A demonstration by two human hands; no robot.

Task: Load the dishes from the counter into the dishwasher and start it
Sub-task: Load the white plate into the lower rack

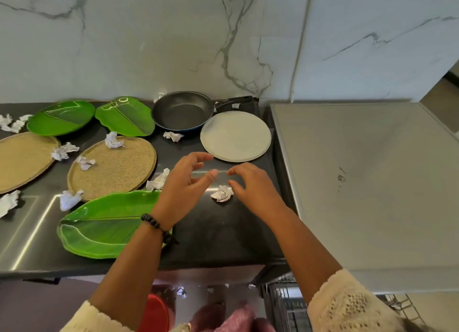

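Even, soft daylight fills the scene. Bright streaks of glare cross the dark counter (37,232) at lower left. Shadows are faint. Wide-angle distortion bends the edges, and the whole frame looks slightly soft.

The dark table (223,235) carries three green leaf-shaped plates (104,226), two at the back and one near the front edge, two round woven trays (114,169), a black frying pan (182,112) touching a grey round plate (236,135), and scattered crumpled paper scraps (222,194).
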